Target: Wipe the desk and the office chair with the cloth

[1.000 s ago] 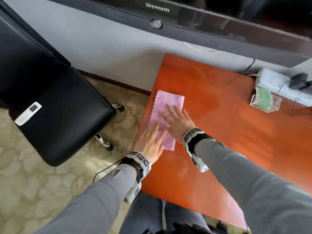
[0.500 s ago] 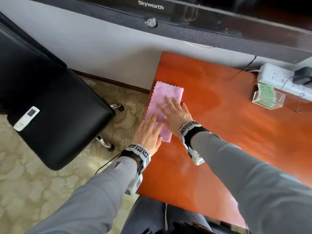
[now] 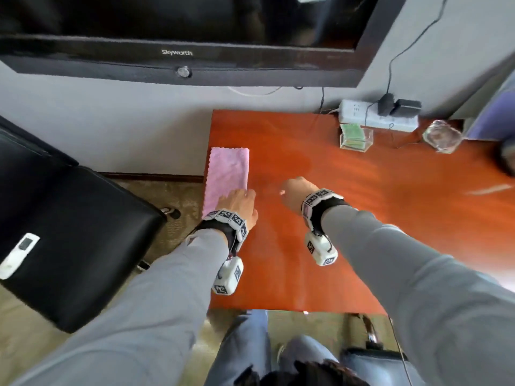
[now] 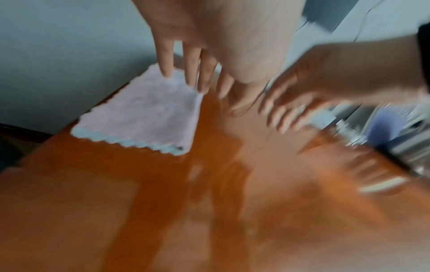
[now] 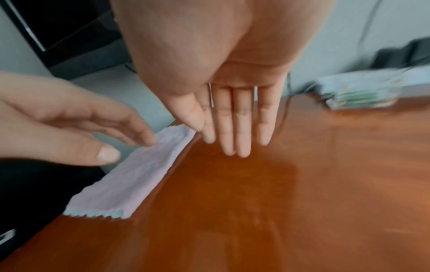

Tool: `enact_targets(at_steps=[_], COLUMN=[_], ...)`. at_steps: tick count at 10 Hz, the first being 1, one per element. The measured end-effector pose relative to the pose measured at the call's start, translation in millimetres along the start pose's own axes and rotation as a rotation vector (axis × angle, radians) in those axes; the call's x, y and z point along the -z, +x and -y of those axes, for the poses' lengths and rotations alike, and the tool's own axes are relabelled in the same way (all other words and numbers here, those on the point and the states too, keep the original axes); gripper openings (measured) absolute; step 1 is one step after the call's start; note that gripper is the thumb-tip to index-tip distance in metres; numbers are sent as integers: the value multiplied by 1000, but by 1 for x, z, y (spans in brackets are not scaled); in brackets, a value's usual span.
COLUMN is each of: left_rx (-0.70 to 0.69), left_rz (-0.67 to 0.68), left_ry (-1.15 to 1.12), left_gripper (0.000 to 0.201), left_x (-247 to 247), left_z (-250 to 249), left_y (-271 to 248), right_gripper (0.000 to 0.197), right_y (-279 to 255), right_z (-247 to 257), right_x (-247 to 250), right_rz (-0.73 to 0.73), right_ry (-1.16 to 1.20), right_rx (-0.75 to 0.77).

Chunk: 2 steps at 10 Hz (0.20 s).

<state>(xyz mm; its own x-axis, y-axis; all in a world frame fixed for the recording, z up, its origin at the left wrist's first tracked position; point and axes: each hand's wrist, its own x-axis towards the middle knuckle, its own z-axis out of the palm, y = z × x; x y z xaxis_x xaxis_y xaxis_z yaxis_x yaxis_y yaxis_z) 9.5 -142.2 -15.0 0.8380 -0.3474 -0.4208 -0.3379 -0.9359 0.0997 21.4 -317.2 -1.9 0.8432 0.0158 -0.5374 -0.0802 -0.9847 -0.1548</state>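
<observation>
Pink cloth [image 3: 227,174] now without right hand [image 3: 296,195].

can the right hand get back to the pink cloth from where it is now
Probably yes. The right hand hangs open over bare desk just right of the pink cloth. Nothing lies between them; the left hand covers only the cloth's near end, leaving the rest free.

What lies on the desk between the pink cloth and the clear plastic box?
Only bare desk. In the head view nothing stands between the pink cloth and the clear plastic box; the right hand hangs nearer the person.
</observation>
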Motion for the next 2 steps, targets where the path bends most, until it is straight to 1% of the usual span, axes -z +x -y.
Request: enact_targets(at_steps=[1,2], left_rx=[-18,-54], left_rz=[-17,-101], left_ry=[-61,-21], left_gripper=[33,27], left_x=[23,35], left_z=[-37,-70], left_y=[-23,-59], right_gripper=[32,30], right_y=[-51,-101], right_z=[-46,-84], right_x=[11,9], right_rz=[-89,-177], right_ry=[-4,-12], right_rx=[-74,-86])
